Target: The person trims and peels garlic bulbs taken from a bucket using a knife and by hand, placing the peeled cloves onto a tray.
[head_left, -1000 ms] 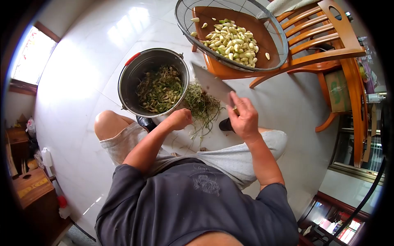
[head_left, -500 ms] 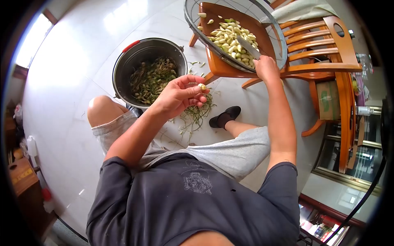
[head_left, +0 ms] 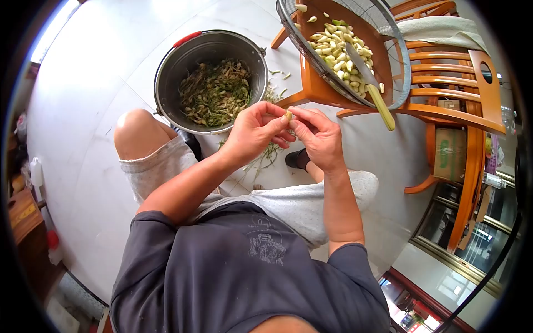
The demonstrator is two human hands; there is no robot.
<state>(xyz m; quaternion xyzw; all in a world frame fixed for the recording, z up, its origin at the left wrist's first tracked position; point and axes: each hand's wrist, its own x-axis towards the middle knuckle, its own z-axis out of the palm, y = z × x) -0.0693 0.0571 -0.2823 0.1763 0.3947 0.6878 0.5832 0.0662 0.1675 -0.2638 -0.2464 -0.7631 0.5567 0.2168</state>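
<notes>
No legible txt — none.

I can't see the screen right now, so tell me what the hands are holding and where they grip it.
Both hands pinch one small pale garlic clove: left hand and right hand meet at it with their fingertips. The cleaver lies unheld in the basket.

bucket (head_left: 166,83): shiny metal | chair (head_left: 444,83): glossy wood | floor (head_left: 111,50): glossy tile
</notes>
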